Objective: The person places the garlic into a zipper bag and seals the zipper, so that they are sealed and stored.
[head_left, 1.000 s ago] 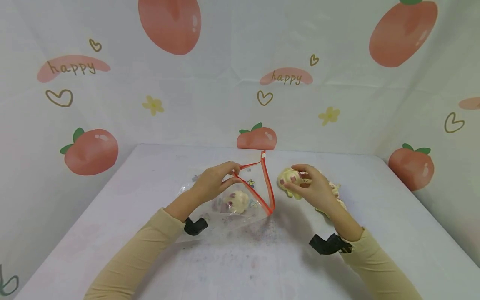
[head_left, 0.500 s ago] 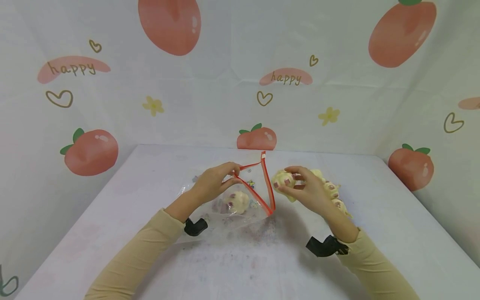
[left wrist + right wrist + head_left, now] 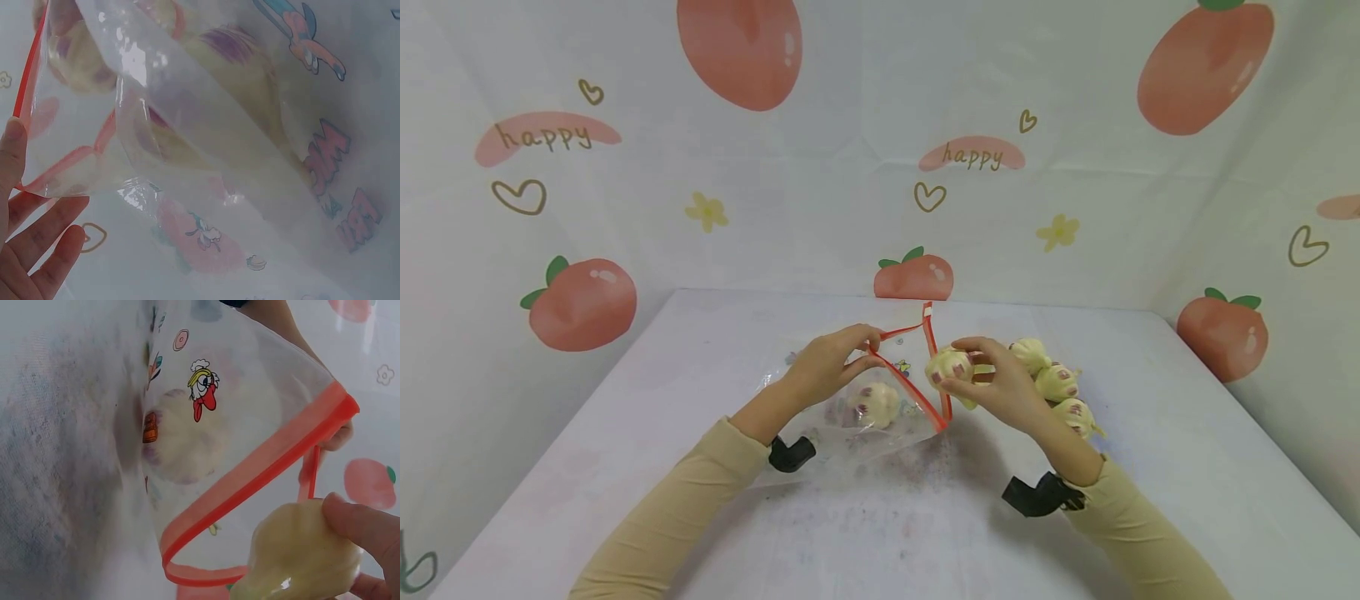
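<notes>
A clear zip bag [image 3: 262,465] with a red edge and cartoon prints stands with its mouth spread toward the right. My left hand [image 3: 831,362] pinches the bag's red rim, thumb on one side and fingers on the other. Inside the bag lies a garlic bulb [image 3: 877,405], pale with purple marks, seen through the plastic. My right hand [image 3: 1000,383] grips another garlic bulb [image 3: 303,550] between thumb and fingers, right at the bag's mouth. In the left wrist view this held bulb [image 3: 81,59] shows beyond the red edge.
Several more garlic bulbs [image 3: 1058,382] lie in a row on the table, just right of my right hand. The white table [image 3: 880,533] has a printed cloth backdrop [image 3: 820,200] behind it and at both sides. Black straps [image 3: 1041,494] hang at both wrists.
My right hand has moved left with its garlic bulb, from over the table to the bag's mouth. The bulbs behind it have come into fuller view. My left hand keeps its place.
</notes>
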A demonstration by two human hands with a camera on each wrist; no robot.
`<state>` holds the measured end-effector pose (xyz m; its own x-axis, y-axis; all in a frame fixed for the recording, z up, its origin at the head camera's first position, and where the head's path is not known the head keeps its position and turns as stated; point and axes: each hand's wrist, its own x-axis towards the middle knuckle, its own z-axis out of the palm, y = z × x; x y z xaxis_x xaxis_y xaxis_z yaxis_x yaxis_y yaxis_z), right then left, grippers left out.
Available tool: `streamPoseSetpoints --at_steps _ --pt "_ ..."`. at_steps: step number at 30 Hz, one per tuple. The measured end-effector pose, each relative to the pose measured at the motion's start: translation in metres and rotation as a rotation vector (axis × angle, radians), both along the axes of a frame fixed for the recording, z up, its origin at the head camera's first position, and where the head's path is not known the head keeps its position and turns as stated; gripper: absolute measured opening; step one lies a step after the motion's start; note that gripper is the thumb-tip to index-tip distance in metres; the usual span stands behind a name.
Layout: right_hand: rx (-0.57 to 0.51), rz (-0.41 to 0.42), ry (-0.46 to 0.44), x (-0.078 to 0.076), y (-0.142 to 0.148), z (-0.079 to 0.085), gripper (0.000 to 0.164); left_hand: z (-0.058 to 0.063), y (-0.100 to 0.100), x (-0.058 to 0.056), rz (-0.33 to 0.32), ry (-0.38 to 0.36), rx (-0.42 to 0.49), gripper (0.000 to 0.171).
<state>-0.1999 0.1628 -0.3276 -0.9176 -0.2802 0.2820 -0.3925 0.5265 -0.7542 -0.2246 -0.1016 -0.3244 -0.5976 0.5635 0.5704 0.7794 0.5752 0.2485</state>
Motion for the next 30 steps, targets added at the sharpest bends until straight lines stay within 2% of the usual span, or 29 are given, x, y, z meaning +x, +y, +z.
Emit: streamPoseSetpoints --at_steps 9,20,30 --pt "0.009 0.033 0.038 0.0 -0.005 -0.003 0.049 -0.001 0.0 0.0 -0.005 0.002 0.004 0.026" --pt "0.018 0.065 0.01 0.0 -0.013 -0.005 0.049 -0.002 0.0 -0.002 -0.023 0.016 0.016 0.026" --pt "0.053 0.097 0.069 -0.003 -0.018 -0.009 0.048 -0.001 0.001 -0.001 -0.013 0.009 0.008 0.025"
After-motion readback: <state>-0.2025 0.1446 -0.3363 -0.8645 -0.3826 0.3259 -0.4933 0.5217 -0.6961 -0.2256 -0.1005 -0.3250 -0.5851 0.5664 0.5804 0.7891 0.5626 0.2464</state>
